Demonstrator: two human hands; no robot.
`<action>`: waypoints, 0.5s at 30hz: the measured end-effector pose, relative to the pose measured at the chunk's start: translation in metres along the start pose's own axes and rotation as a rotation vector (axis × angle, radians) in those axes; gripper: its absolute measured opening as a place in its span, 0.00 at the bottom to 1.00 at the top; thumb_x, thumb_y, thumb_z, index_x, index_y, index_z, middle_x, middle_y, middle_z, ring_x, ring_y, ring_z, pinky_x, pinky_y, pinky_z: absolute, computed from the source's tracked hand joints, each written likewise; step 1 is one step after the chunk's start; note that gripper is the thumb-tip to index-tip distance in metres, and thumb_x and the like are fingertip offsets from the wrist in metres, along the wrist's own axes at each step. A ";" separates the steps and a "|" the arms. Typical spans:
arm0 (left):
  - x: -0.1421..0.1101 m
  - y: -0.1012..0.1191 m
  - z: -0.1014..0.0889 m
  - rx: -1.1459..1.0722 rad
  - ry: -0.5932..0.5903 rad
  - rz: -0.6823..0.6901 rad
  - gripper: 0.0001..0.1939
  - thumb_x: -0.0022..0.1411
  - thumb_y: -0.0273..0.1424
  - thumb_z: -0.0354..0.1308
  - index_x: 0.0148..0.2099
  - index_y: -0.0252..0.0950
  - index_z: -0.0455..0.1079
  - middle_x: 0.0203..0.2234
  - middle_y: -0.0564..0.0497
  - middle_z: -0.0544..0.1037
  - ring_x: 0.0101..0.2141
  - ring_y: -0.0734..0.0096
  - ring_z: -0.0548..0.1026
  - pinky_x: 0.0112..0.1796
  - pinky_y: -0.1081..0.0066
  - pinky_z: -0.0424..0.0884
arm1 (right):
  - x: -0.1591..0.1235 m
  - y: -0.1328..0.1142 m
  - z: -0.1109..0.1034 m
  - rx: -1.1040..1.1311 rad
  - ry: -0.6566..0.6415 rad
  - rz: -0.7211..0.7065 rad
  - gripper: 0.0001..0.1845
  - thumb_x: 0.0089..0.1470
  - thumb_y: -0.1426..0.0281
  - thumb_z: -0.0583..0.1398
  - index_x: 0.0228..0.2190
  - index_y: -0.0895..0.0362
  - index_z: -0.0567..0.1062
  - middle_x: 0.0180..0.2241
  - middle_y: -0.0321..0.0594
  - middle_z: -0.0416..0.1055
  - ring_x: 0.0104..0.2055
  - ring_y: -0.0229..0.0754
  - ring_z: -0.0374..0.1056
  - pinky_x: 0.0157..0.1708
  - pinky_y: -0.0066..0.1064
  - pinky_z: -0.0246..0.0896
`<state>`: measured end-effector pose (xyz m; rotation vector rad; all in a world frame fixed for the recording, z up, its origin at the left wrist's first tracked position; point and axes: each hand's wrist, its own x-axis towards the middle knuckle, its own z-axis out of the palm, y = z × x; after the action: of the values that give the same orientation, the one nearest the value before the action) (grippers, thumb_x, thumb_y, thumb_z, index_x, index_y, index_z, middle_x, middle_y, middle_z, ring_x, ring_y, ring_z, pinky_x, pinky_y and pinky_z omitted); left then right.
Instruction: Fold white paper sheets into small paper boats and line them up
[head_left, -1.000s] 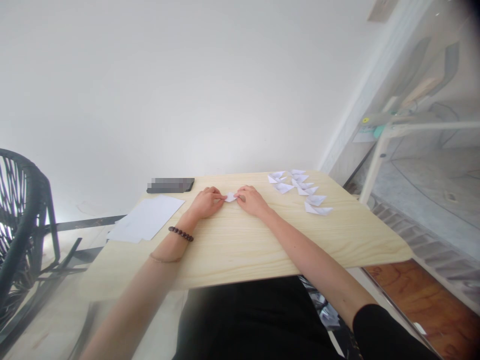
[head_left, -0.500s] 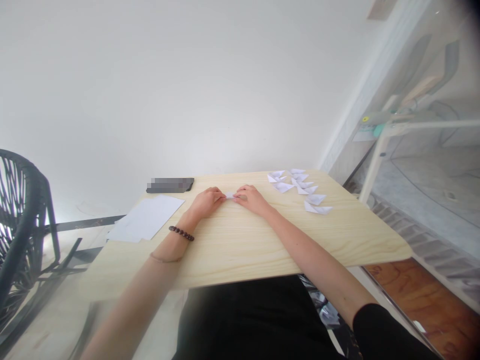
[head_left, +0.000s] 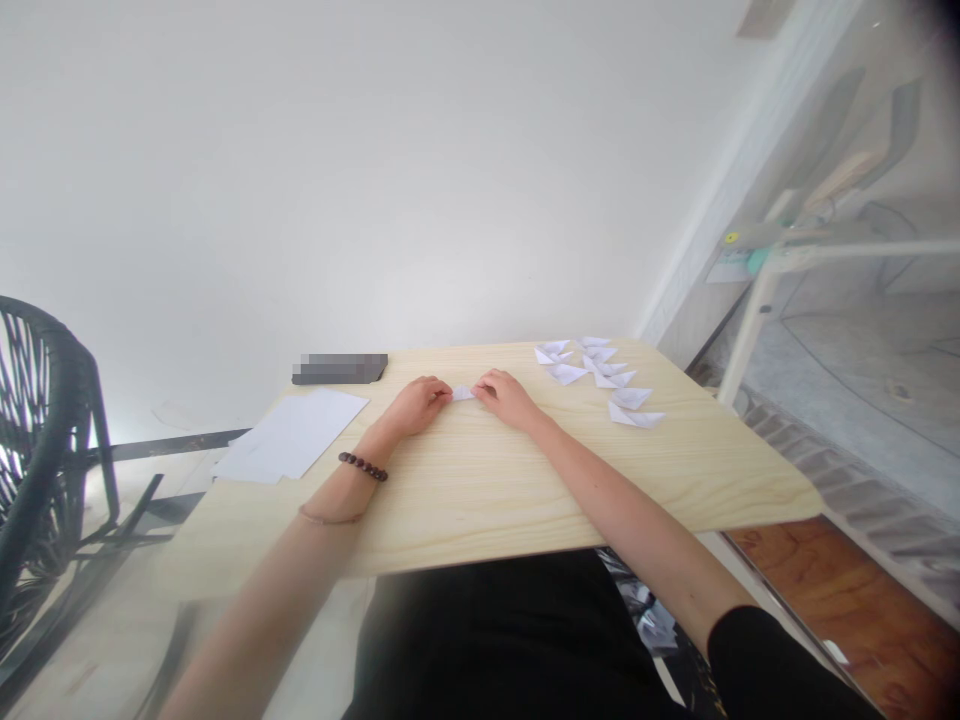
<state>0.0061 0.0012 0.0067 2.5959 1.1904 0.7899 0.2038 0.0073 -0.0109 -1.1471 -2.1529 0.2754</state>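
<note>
Between my two hands is a small folded white paper (head_left: 462, 393), low over the tabletop. My left hand (head_left: 416, 405) pinches its left end with thumb and fingertips. At its right end, my right hand (head_left: 505, 398) has thumb and fingers closed on the paper. Only the middle of the piece shows; its ends are covered by fingertips. Several folded white paper boats (head_left: 611, 375) stand grouped on the right part of the table. Flat white paper sheets (head_left: 292, 435) lie left of my left hand.
The pale wooden table (head_left: 480, 490) stands against a white wall. A dark flat object (head_left: 337, 369), partly pixelated, lies at its back left. A dark woven chair (head_left: 64, 430) is on the left. On the right stands a white metal frame (head_left: 757, 320).
The paper between my fingers has changed slightly in shape and angle. Both hands keep their pinch in nearly the same place, with only small finger movements.
</note>
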 end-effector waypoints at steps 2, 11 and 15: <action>0.000 0.000 0.000 0.000 -0.006 0.004 0.12 0.56 0.31 0.44 0.32 0.35 0.68 0.29 0.48 0.71 0.31 0.69 0.67 0.36 0.70 0.62 | -0.001 -0.001 -0.001 0.007 -0.009 -0.038 0.12 0.52 0.66 0.52 0.29 0.58 0.72 0.30 0.39 0.66 0.36 0.36 0.59 0.39 0.28 0.51; 0.000 0.000 0.003 0.011 -0.013 -0.006 0.11 0.57 0.30 0.43 0.32 0.34 0.66 0.28 0.49 0.70 0.29 0.71 0.67 0.32 0.72 0.62 | -0.001 -0.009 -0.006 -0.086 -0.078 0.062 0.14 0.52 0.62 0.51 0.29 0.54 0.74 0.31 0.37 0.68 0.37 0.38 0.59 0.39 0.29 0.48; -0.001 0.002 0.002 0.013 -0.022 -0.006 0.11 0.57 0.30 0.43 0.33 0.34 0.66 0.28 0.49 0.70 0.29 0.71 0.67 0.32 0.72 0.62 | -0.001 -0.013 -0.008 -0.118 -0.061 0.132 0.14 0.51 0.60 0.51 0.29 0.53 0.74 0.32 0.37 0.68 0.38 0.39 0.59 0.40 0.31 0.45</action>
<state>0.0079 -0.0006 0.0052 2.6027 1.2007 0.7536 0.2008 -0.0023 0.0005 -1.3670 -2.1735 0.2477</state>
